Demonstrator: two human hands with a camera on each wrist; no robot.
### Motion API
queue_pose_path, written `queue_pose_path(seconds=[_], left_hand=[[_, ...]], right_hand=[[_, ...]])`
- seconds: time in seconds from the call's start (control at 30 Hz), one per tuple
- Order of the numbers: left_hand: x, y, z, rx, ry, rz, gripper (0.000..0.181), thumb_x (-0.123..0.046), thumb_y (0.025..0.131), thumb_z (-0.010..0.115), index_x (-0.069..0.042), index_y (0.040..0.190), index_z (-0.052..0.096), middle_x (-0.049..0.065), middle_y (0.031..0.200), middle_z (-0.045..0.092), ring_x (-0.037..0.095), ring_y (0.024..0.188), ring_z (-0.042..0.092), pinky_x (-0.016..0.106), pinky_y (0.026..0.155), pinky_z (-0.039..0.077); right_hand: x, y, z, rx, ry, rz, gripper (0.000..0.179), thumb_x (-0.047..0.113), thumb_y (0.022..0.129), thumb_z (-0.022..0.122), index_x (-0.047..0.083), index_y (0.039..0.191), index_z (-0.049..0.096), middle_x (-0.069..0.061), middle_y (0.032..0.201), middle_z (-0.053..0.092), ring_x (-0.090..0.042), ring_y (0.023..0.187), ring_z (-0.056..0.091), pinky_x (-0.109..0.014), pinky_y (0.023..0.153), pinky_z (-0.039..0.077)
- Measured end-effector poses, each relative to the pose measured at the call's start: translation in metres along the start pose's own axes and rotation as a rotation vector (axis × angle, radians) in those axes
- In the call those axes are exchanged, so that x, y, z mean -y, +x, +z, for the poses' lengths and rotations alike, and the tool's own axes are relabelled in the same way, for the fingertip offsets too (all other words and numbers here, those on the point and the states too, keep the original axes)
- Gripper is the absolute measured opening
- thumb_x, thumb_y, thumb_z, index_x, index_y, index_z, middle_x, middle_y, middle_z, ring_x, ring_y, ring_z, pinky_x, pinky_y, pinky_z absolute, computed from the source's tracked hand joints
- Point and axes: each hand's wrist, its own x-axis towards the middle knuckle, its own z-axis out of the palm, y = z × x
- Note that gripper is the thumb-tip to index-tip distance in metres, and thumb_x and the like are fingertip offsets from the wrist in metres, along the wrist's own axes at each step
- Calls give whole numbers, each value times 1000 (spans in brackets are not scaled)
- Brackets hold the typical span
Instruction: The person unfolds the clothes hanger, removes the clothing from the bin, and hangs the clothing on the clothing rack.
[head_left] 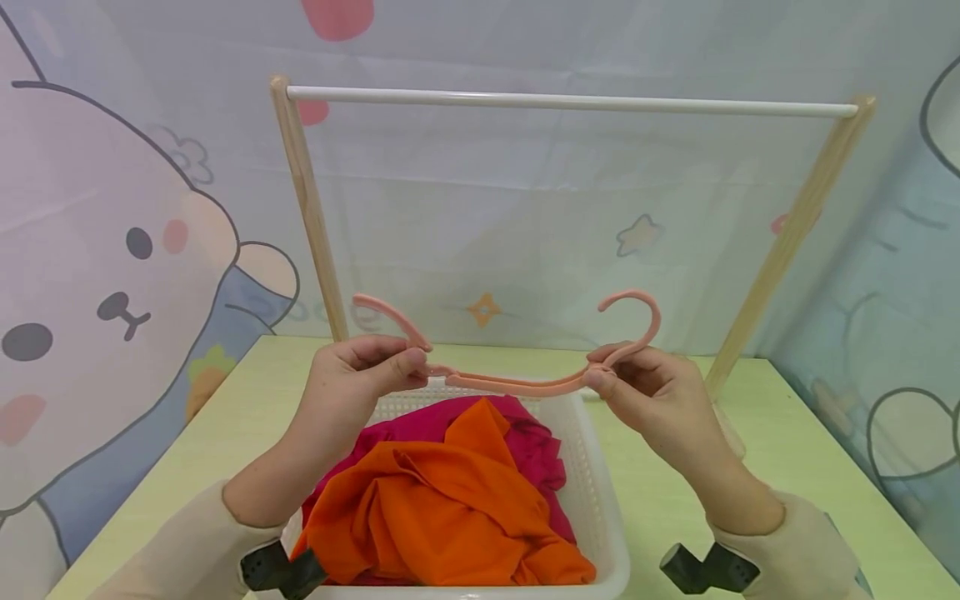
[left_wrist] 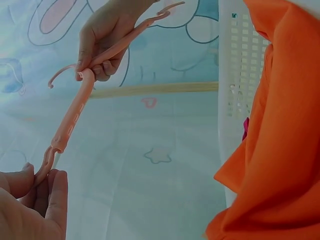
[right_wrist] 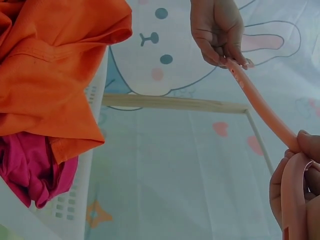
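A pink plastic clothes hanger (head_left: 517, 387) is held up level over the back rim of a white basket (head_left: 611, 508). My left hand (head_left: 352, 379) pinches one end between thumb and fingers, where a curved pink piece slants up to the left. My right hand (head_left: 667, 400) pinches the hanger at the base of its hook (head_left: 654, 317), which points upward. In the left wrist view, another arm of the hanger (left_wrist: 125, 41) stretches past the right hand. Below the hands, an orange cloth (head_left: 442, 500) lies over a magenta cloth (head_left: 543, 454) inside the basket.
Behind the basket stands a rack with a white rail (head_left: 570, 102) and wooden posts (head_left: 787, 242). All of it is on a pale yellow-green table (head_left: 217, 433). A cartoon-printed curtain (head_left: 465, 225) hangs at the back and sides.
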Motion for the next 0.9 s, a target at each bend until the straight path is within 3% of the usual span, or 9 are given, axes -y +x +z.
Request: queue_pose_path(seconds=[0.17, 0.33, 0.47, 0.73, 0.9], left_hand=[[1, 0, 1, -12, -67, -37, 31, -21, 93, 65, 3, 113, 67, -3, 87, 74, 14, 86, 71, 29, 91, 52], [2, 2, 6, -31, -307, -78, 17, -11, 95, 60, -7, 103, 73, -1, 86, 73, 16, 86, 72, 31, 89, 52], [2, 3, 10, -60, -479, -100, 28, -5, 97, 54, -19, 88, 77, 0, 85, 73, 16, 86, 72, 32, 86, 54], [1, 1, 20, -115, -583, -116, 26, -5, 96, 54, -15, 89, 77, 1, 87, 74, 17, 88, 72, 32, 85, 54], [2, -1, 21, -118, -579, -118, 24, -6, 96, 55, -14, 90, 77, 1, 87, 74, 17, 89, 72, 32, 86, 53]], right_hand=[[-1, -1, 3, -42, 62, 9, 2, 6, 87, 70, 6, 89, 71, 4, 95, 70, -12, 72, 62, -21, 64, 52], [0, -2, 6, -73, 142, 29, 2, 3, 87, 70, 1, 87, 69, 3, 95, 69, -11, 74, 61, -20, 67, 53], [1, -2, 8, -92, 149, 29, 13, 0, 88, 68, 12, 90, 72, 3, 94, 68, -10, 72, 59, -19, 67, 53], [1, -2, 11, -145, 188, 36, 15, 0, 89, 66, 13, 89, 72, 2, 97, 67, -11, 71, 58, -18, 69, 53], [-1, -2, 11, -148, 228, 23, 17, -3, 89, 65, 12, 88, 72, -1, 96, 67, -12, 70, 58, -19, 69, 53]])
